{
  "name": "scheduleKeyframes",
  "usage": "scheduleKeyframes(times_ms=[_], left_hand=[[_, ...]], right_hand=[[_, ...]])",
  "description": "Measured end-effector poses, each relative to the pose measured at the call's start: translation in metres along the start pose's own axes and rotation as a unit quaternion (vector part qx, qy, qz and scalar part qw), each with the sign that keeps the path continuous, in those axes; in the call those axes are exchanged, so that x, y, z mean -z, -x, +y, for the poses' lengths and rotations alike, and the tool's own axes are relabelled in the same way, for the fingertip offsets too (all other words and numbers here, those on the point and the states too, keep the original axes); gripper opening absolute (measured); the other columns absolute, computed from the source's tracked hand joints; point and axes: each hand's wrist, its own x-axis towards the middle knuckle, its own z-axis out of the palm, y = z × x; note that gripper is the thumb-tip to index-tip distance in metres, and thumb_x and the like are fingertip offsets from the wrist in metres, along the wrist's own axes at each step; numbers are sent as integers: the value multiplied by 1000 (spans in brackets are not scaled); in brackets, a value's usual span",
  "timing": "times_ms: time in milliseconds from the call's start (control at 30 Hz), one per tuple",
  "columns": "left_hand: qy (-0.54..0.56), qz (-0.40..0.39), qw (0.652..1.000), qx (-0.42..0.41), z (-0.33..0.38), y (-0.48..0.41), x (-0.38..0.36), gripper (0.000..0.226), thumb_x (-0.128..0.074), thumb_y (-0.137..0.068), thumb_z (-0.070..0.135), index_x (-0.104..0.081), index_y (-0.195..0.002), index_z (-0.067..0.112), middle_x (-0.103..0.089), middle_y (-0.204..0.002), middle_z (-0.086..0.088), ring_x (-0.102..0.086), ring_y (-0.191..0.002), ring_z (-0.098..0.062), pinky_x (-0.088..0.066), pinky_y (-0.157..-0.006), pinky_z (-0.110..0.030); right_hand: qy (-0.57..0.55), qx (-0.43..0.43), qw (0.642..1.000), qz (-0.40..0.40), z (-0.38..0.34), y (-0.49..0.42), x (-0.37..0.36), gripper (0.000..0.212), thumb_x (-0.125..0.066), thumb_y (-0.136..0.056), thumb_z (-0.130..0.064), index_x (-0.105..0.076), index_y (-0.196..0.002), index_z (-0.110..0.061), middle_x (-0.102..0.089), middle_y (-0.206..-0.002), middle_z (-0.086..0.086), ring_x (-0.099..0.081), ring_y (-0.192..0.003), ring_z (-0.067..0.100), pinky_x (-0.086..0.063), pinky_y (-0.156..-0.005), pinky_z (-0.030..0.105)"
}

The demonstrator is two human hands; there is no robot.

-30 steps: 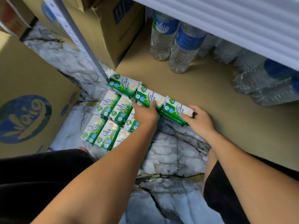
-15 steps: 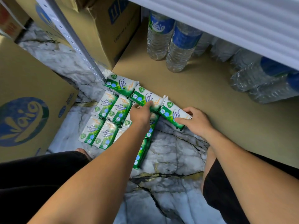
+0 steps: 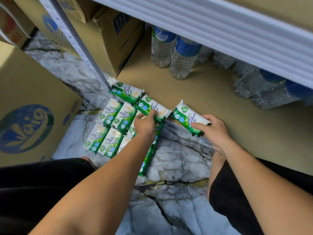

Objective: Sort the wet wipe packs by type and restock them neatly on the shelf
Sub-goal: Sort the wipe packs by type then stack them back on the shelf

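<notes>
Left hand (image 3: 144,127) gripping wipe pack (image 3: 152,106) at shelf (image 3: 220,106) edge, right hand (image 3: 215,131) grasping second pack (image 3: 187,117), further packs (image 3: 108,129) flat on floor (image 3: 177,160)

Shop stockroom or back-of-store storage. Metal rack with a perforated upright (image 3: 88,61) and the ribbed white front edge of an upper shelf (image 3: 220,28); bottom shelf board (image 3: 211,102) sits low over a marble-pattern floor (image 3: 177,158). Bulk stock everywhere: branded brown carton (image 3: 25,107) on the floor left of the rack, second carton (image 3: 108,41) at the shelf's left end, water bottles (image 3: 183,60) with a matching logo toward the back, shrink-wrapped bottle packs (image 3: 264,89) at the right. Many identical green-and-white wipe packs (image 3: 108,131) lie in rows on the floor by the shelf's front left corner
</notes>
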Motion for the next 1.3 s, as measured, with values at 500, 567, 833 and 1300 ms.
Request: scheduleKeyframes(times_ms=[500, 567, 833, 1300], left_hand=[[-50, -80, 979, -180, 54, 147, 75, 53, -84, -73, 26, -54, -117, 23, -60, -108, -4, -61, -95, -22, -51, -91, -43], [-65, -98, 966, -232, 80, 179, 91, 50, -83, -75, 24, -56, -117, 22, -64, -110, -5, -64, -97, -22, -52, -89, -42], [-67, -149, 917, -363, 172, 280, 135, 40, -84, -74, 24, -64, -107, 30, -76, -103, 0, -73, -95, -22, -58, -87, -47], [-120, -177, 891, -401, 239, 294, 29, 34, -81, -79, 25, -65, -109, 22, -73, -96, 7, -68, -83, -2, -47, -67, -22]], right_hand=[[-66, 91, 993, -38, -91, 142, 46, 38, -91, -61, -34, -73, -94, -30, -77, -96, -2, -74, -93, 21, -57, -88, 54], [-73, 124, 989, -42, -115, 169, 52, 33, -89, -69, -24, -72, -97, -23, -76, -99, 5, -73, -93, 23, -57, -86, 52], [-150, 246, 955, -68, -198, 234, 74, 34, -83, -76, -23, -72, -106, -11, -76, -104, 6, -72, -102, 25, -51, -101, 51], [-102, 250, 958, 93, -287, 162, 137, 71, -85, -43, -57, -71, -104, -21, -76, -97, -7, -73, -92, 14, -56, -93, 46]])
